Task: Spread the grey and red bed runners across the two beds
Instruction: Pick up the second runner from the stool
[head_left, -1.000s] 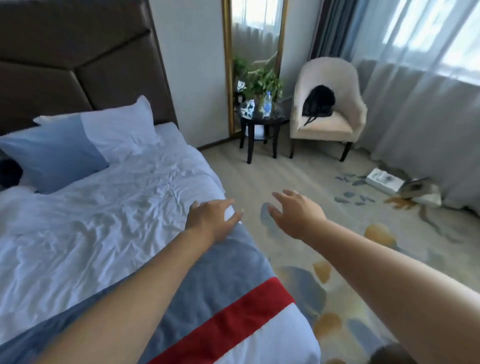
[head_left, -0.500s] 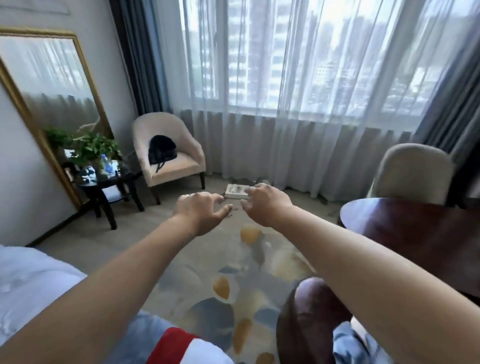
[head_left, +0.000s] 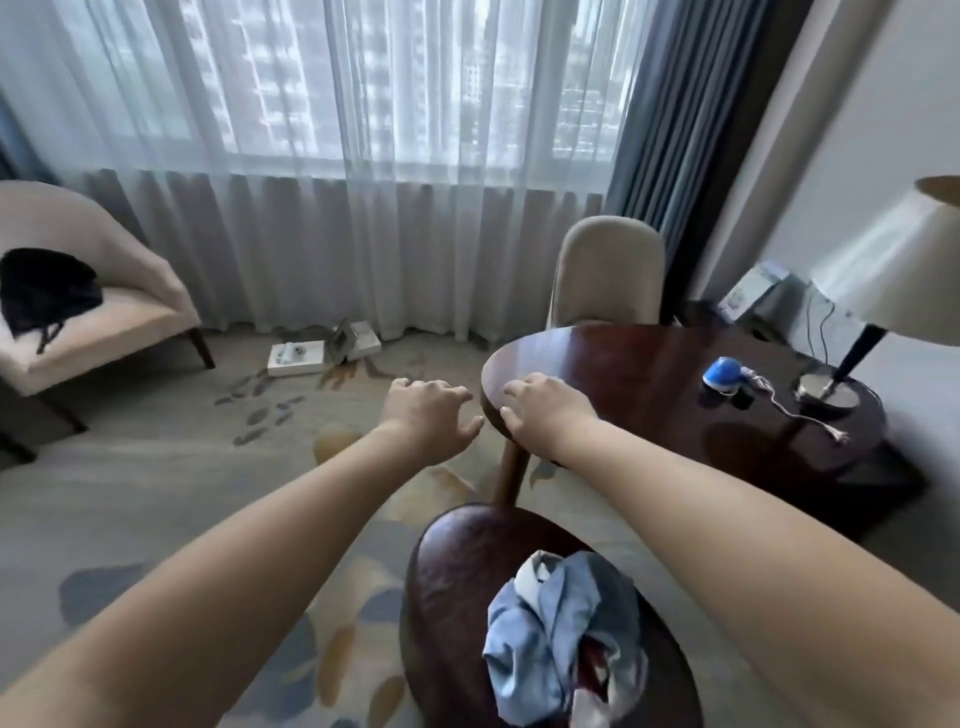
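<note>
reaching forward with nothing held, the left hand (head_left: 426, 415) hangs over the patterned carpet (head_left: 156, 467), fingers loosely spread, while the right hand (head_left: 545, 410), equally slack and empty, hovers at the dark wooden round table (head_left: 649, 374) edge; crumpled grey-blue runner fabric (head_left: 566, 639) lies below them.

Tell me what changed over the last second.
The view swung right, off the bed and its runner, to the dark round table and a crumpled blue-grey cloth. Left hand and right hand stayed outstretched, open and empty; nothing was grasped.
</note>
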